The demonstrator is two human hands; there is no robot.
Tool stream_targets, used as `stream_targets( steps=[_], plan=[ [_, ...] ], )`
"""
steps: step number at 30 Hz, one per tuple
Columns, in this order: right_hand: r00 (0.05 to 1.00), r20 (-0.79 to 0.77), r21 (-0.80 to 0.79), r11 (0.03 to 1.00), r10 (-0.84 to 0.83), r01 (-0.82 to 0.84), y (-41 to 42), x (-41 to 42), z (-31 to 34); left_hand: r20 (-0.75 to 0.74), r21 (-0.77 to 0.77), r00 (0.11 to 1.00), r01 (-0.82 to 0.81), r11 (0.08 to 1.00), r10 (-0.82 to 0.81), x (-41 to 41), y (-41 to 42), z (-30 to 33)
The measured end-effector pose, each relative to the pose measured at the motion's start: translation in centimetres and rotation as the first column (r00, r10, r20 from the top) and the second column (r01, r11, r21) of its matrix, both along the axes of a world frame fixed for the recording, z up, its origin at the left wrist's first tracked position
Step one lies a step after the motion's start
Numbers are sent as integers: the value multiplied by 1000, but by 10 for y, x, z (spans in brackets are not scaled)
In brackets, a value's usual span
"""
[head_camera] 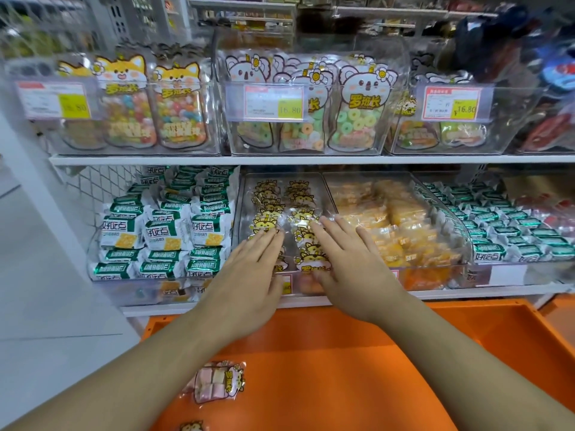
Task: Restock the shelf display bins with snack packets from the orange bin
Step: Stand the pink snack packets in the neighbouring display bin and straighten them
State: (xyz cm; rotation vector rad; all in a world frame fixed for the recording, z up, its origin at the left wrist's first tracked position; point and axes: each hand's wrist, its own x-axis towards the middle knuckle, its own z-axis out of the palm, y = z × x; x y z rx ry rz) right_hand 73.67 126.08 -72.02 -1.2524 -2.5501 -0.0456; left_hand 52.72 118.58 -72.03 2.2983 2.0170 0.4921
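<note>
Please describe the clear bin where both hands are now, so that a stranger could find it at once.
On the lower shelf, above the orange bin, find the clear display bin second from the left. It holds two rows of clear packets with yellow cartoon animal heads, unlike the green-and-white packets to its left and the orange packets to its right.

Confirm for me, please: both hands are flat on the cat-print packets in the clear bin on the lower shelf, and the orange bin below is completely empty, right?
Not quite. The head view shows both hands, left and right, flat on the cat-print packets in the clear bin, but the orange bin is not empty: a pink marshmallow packet lies in it, another at the frame's edge.
</note>
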Motion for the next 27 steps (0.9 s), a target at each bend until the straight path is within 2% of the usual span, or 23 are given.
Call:
stream_targets(
  steps=[6, 11, 16, 21, 24, 27],
  plan=[
    [981, -138, -18, 990, 138, -142, -43, -15, 9, 162, 53, 987, -21, 998, 12, -16, -64, -3],
    [964, -138, -162, 955, 228, -249, -90, -43, -23, 257, -115, 945, -178, 977, 203, -53, -132, -52],
    [979, 39, -452, 877, 201, -162, -124, -69, -91, 282, -343, 862, -319, 883, 421, -84, -174, -124],
    [961, 177, -649, 759, 215, -50, -133, -92, -166, 278, -494, 819, -325, 806, 501, -106, -167, -186],
    [963, 179, -703, 711, 203, -19, -124, -115, -207, 271, -581, 804, -303, 756, 530, -112, -147, -219],
    [985, 110, -737, 676, 130, -7, -108, -143, -250, 267, -592, 812, -286, 753, 518, -118, -115, -254]
  ],
)
